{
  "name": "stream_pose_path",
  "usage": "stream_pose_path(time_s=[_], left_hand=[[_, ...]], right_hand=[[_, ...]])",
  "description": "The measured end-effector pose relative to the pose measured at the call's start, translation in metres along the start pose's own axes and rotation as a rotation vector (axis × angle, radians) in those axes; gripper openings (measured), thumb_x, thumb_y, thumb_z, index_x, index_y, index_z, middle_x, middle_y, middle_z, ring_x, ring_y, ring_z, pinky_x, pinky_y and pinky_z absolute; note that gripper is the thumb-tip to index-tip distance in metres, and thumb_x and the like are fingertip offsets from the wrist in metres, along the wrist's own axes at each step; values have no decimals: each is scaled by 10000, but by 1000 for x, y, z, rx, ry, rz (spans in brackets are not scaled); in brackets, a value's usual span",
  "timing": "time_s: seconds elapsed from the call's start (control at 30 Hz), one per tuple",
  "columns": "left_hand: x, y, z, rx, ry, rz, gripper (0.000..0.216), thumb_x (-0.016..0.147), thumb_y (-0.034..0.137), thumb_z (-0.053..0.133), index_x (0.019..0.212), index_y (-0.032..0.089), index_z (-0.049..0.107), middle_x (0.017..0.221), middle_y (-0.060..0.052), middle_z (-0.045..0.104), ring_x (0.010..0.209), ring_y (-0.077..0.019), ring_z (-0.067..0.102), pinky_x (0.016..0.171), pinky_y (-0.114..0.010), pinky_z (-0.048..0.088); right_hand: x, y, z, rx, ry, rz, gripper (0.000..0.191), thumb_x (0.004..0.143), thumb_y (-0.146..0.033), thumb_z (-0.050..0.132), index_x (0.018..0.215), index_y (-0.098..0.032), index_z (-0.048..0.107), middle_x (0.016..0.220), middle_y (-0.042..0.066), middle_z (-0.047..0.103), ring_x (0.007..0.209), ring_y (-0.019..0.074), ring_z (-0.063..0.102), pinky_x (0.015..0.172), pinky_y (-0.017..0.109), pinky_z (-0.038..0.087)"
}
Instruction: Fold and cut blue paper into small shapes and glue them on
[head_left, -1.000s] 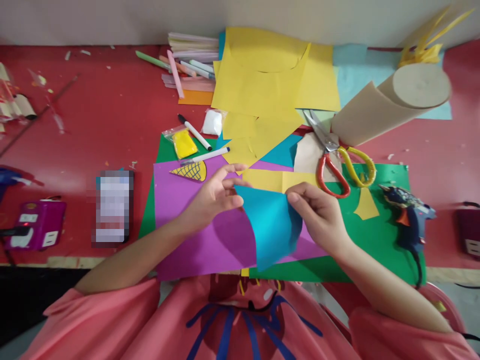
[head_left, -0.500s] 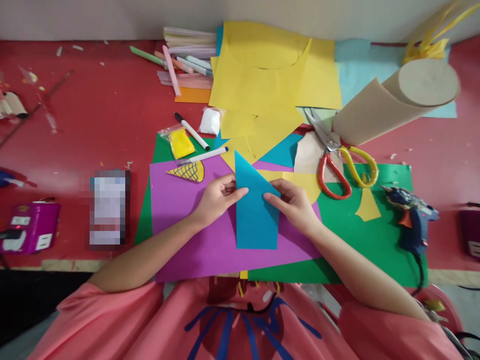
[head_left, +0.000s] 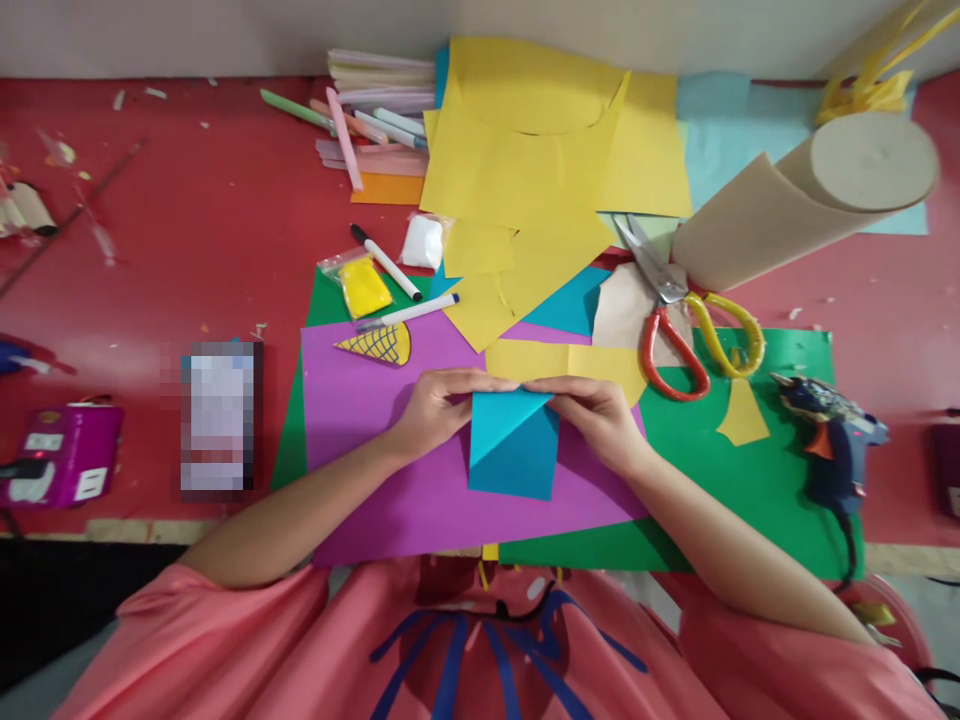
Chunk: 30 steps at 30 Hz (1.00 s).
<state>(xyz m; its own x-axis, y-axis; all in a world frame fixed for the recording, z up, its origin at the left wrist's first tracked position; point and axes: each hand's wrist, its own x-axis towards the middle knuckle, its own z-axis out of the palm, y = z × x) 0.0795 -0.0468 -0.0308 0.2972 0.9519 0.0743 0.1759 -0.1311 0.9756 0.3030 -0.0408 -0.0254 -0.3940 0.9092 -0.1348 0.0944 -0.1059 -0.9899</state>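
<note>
A blue paper piece [head_left: 512,445] lies on a purple sheet [head_left: 390,480] in front of me, its top point folded down. My left hand [head_left: 435,405] and my right hand [head_left: 592,410] press along the top fold, fingers closed on the paper's upper edge from either side. A small yellow ice-cream-cone cutout [head_left: 379,345] rests on the purple sheet, left of my left hand.
Red-and-yellow scissors [head_left: 679,320], a blue glue gun [head_left: 832,440], a tan foam roll [head_left: 795,205], yellow sheets [head_left: 540,160], markers [head_left: 386,262], pens and strips [head_left: 360,115] lie on the red table. A green sheet [head_left: 735,480] underlies the purple one. A purple box [head_left: 64,455] sits left.
The blue paper was held curled in the air, then laid flat as a tall triangle on the purple sheet. Its top point is now folded down, with both hands on the crease.
</note>
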Motion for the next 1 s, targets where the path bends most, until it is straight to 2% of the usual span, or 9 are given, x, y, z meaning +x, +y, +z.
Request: stream_pose_path(time_s=[0.1, 0.2, 0.3, 0.4, 0.53, 0.6, 0.77, 0.9, 1.0], left_hand=[[0, -1, -1, 57, 13, 187, 172, 883, 276, 638, 1005, 243, 754, 969, -50, 773, 859, -149, 730, 771, -236, 585], [-3, 0, -2, 194, 34, 344, 248, 909, 174, 587, 1097, 267, 719, 1017, -36, 760, 908, -126, 719, 809, -216, 576], [-7, 1, -2, 353, 0, 451, 301, 933, 155, 537, 1173, 269, 677, 1079, -42, 737, 956, -124, 703, 836, -220, 567], [-10, 2, -2, 427, -30, 511, 318, 944, 153, 508, 1206, 259, 654, 1098, -55, 722, 974, -124, 690, 849, -226, 560], [-11, 2, -1, 375, -27, 467, 358, 946, 127, 468, 1221, 279, 640, 1133, -33, 720, 1019, -121, 683, 889, -225, 551], [-12, 0, 0, 264, -8, 364, 380, 957, 148, 417, 1263, 264, 612, 1148, -37, 721, 1039, -137, 684, 913, -250, 549], [-12, -2, 0, -81, 51, 21, 447, 942, 467, 439, 1234, 178, 615, 1010, -86, 752, 928, -206, 721, 821, -314, 587], [-8, 4, 1, 3, -19, -43, 414, 802, 497, 669, 1063, 177, 690, 981, -72, 759, 884, -191, 725, 773, -254, 582], [-5, 7, 3, 114, -36, -44, 293, 818, 410, 677, 999, 183, 711, 948, -49, 765, 862, -166, 723, 776, -231, 574]], right_hand=[[-1, 2, -1, 74, 53, 41, 232, 880, -232, 574, 1021, -268, 755, 971, 20, 739, 850, 156, 665, 764, 296, 524], [-2, 1, 0, 199, 72, 127, 289, 932, -328, 510, 1144, -264, 696, 802, 2, 680, 675, 119, 593, 608, 247, 476], [-2, -2, 2, 177, 34, 125, 286, 894, -407, 589, 1077, -223, 709, 849, 23, 690, 754, 139, 624, 674, 263, 495], [-1, -5, 4, 99, -4, 74, 215, 823, -377, 697, 941, -199, 723, 921, 45, 727, 850, 167, 663, 757, 281, 515], [-1, -4, 5, 24, 14, 34, 167, 814, -328, 714, 917, -196, 722, 913, 49, 748, 861, 177, 686, 771, 288, 534], [-1, -3, 5, -9, 41, 12, 153, 820, -313, 707, 917, -195, 720, 917, 50, 752, 863, 180, 694, 772, 289, 541], [-2, -2, 6, -93, 73, -43, 109, 831, -268, 689, 916, -204, 714, 918, 38, 756, 860, 178, 703, 770, 283, 552], [-3, -2, 7, -159, 60, -64, 109, 841, -264, 680, 928, -208, 713, 920, 36, 759, 857, 179, 708, 776, 288, 557], [-4, -2, 8, -188, 53, -83, 111, 846, -255, 675, 940, -207, 710, 925, 35, 761, 854, 173, 710, 771, 279, 557]])
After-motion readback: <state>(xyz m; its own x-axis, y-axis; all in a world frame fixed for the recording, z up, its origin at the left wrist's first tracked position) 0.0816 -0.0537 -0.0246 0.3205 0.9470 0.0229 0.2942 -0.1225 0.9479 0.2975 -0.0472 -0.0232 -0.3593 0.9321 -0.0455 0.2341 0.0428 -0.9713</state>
